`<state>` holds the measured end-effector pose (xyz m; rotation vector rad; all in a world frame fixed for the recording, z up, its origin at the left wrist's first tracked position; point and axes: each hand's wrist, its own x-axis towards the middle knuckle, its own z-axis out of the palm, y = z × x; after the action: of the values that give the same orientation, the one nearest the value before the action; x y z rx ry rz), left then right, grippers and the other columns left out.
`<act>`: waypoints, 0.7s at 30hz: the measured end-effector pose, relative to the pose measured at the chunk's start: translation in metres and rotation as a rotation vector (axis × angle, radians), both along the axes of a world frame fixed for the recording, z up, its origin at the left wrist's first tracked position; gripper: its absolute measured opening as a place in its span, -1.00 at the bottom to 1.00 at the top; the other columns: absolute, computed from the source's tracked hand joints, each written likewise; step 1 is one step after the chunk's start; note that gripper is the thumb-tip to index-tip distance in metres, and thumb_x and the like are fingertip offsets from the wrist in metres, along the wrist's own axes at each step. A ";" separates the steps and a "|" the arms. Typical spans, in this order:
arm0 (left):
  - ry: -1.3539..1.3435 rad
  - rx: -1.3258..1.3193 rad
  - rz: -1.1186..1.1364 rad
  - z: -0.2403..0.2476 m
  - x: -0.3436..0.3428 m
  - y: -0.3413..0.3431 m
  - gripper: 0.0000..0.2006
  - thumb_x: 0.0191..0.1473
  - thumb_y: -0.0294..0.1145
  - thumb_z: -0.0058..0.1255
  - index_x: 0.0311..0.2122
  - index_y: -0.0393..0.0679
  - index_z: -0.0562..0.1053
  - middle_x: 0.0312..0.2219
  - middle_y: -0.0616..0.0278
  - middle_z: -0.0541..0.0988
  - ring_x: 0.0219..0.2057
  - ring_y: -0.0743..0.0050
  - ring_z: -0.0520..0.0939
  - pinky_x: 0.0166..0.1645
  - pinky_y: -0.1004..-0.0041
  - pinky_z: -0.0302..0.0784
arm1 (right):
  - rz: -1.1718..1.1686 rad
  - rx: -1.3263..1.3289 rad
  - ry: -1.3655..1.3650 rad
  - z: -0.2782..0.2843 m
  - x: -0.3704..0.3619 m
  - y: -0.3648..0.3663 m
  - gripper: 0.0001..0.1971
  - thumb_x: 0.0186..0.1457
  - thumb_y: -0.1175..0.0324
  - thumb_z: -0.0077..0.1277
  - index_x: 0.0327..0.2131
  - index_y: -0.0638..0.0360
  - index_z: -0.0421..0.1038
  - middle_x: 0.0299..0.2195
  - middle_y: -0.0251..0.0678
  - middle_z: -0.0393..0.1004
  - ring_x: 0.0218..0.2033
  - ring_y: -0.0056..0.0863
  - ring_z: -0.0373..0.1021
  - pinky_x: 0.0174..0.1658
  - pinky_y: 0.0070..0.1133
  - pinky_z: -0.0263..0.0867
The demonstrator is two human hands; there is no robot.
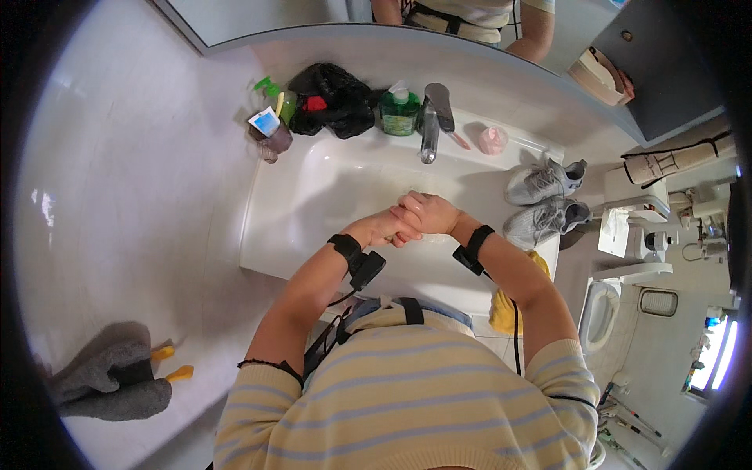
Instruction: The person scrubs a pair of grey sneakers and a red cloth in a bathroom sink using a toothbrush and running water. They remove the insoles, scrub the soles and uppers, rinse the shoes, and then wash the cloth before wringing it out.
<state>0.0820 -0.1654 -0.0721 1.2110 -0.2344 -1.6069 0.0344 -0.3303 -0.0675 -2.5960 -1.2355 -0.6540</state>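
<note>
Over the white sink (329, 168), my two hands are clasped together. My left hand (380, 227) reaches in from the left, its fingers curled against the other hand. From the right, my right hand (432, 212) wraps over it with bent fingers. No object shows between the palms, though the inside of the grip is hidden. A chrome faucet (430, 129) stands beyond the hands, its spout pointing toward them and apart from them. Each wrist wears a black strap; the left one carries a small dark box.
Behind the basin stand a green soap bottle (399, 113), a black plastic bag (333, 102) and a cup with a tube (270, 129). Grey sneakers (544, 200) sit on the right rim. Grey slippers (117, 372) lie at lower left. A mirror (290, 16) hangs above.
</note>
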 end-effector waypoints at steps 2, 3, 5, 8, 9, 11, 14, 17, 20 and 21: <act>-0.117 0.060 -0.023 -0.002 0.004 0.003 -0.78 -0.21 -0.47 0.15 -0.60 -0.07 0.29 -0.68 0.41 0.28 -0.68 0.61 0.28 -0.62 0.59 0.15 | -0.065 -0.037 0.009 -0.008 0.001 0.006 -0.71 -0.17 0.34 -0.05 -0.29 0.13 0.23 -0.39 -0.28 0.26 -0.52 -0.47 0.36 -0.61 -0.63 0.34; -0.241 0.115 -0.052 -0.004 0.006 0.002 -0.78 -0.23 -0.45 0.16 -0.59 -0.10 0.30 -0.68 0.36 0.30 -0.67 0.58 0.30 -0.61 0.57 0.17 | -0.110 -0.054 0.015 -0.012 -0.001 0.009 -0.73 -0.16 0.34 -0.05 -0.31 0.14 0.22 -0.41 -0.27 0.27 -0.56 -0.47 0.36 -0.66 -0.63 0.32; -0.517 0.162 -0.124 0.000 0.008 -0.003 -0.78 -0.26 -0.42 0.15 -0.56 -0.17 0.31 -0.64 0.24 0.36 -0.65 0.46 0.36 -0.59 0.49 0.25 | -0.211 -0.086 0.014 -0.020 -0.003 0.012 -0.75 -0.15 0.36 -0.06 -0.33 0.15 0.21 -0.46 -0.26 0.29 -0.63 -0.46 0.37 -0.71 -0.61 0.29; -1.037 0.111 -0.165 -0.009 0.009 -0.009 -0.75 -0.23 -0.38 0.06 -0.44 -0.29 0.32 -0.53 0.01 0.45 -0.56 0.16 0.47 -0.50 0.33 0.39 | -0.363 -0.155 0.033 -0.031 -0.004 0.019 -0.72 -0.10 0.38 -0.09 -0.25 0.18 0.20 -0.52 -0.27 0.31 -0.67 -0.44 0.37 -0.73 -0.59 0.28; -1.254 0.072 -0.122 -0.027 0.010 -0.009 -0.74 -0.21 -0.39 0.02 -0.40 -0.32 0.32 -0.47 -0.07 0.46 -0.52 0.05 0.50 -0.45 0.28 0.42 | -0.407 -0.200 0.061 -0.032 -0.003 0.021 -0.68 -0.09 0.39 -0.11 -0.19 0.20 0.20 -0.53 -0.27 0.31 -0.67 -0.44 0.39 -0.73 -0.59 0.28; -1.450 0.075 -0.119 -0.033 0.010 -0.012 -0.72 -0.17 -0.39 -0.07 -0.33 -0.34 0.30 -0.38 -0.18 0.46 -0.44 -0.11 0.51 -0.37 0.19 0.45 | -0.484 -0.232 0.145 -0.033 -0.006 0.022 -0.62 -0.07 0.40 -0.13 -0.11 0.22 0.19 -0.54 -0.27 0.33 -0.65 -0.43 0.40 -0.71 -0.57 0.29; -1.481 0.158 -0.226 -0.031 0.017 -0.016 -0.71 -0.15 -0.40 -0.14 -0.27 -0.32 0.30 -0.30 -0.25 0.42 -0.35 -0.22 0.49 -0.30 0.12 0.45 | -0.538 -0.168 0.295 -0.029 0.001 0.022 -0.58 -0.10 0.44 -0.11 -0.08 0.23 0.17 -0.53 -0.22 0.36 -0.62 -0.35 0.42 -0.66 -0.51 0.33; -1.560 0.116 -0.268 -0.019 0.026 -0.023 -0.72 -0.16 -0.44 -0.14 -0.27 -0.32 0.31 -0.29 -0.28 0.39 -0.31 -0.24 0.48 -0.25 0.09 0.44 | -0.570 -0.108 0.504 -0.011 0.013 0.018 -0.54 -0.13 0.47 -0.09 -0.07 0.24 0.14 -0.51 -0.15 0.42 -0.55 -0.24 0.43 -0.54 -0.42 0.37; -1.497 0.172 -0.226 -0.022 0.035 -0.028 -0.69 -0.18 -0.46 -0.10 -0.24 -0.32 0.32 -0.26 -0.27 0.38 -0.29 -0.22 0.48 -0.19 0.12 0.43 | -0.573 -0.094 0.707 0.002 0.027 0.017 -0.58 -0.14 0.50 -0.09 -0.11 0.29 0.17 -0.47 -0.04 0.46 -0.44 -0.14 0.44 -0.40 -0.33 0.38; -1.458 0.188 -0.191 -0.027 0.034 -0.026 -0.69 -0.18 -0.45 -0.09 -0.24 -0.33 0.32 -0.26 -0.27 0.39 -0.28 -0.22 0.48 -0.19 0.13 0.43 | -0.562 -0.085 0.738 0.001 0.028 0.016 -0.57 -0.17 0.51 -0.07 -0.12 0.30 0.17 -0.48 -0.03 0.46 -0.43 -0.12 0.44 -0.38 -0.32 0.37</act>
<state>0.1164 -0.1916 -0.0993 2.3681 -1.1336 -0.5911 0.0626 -0.3140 -0.0662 -2.8287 -0.3181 0.3048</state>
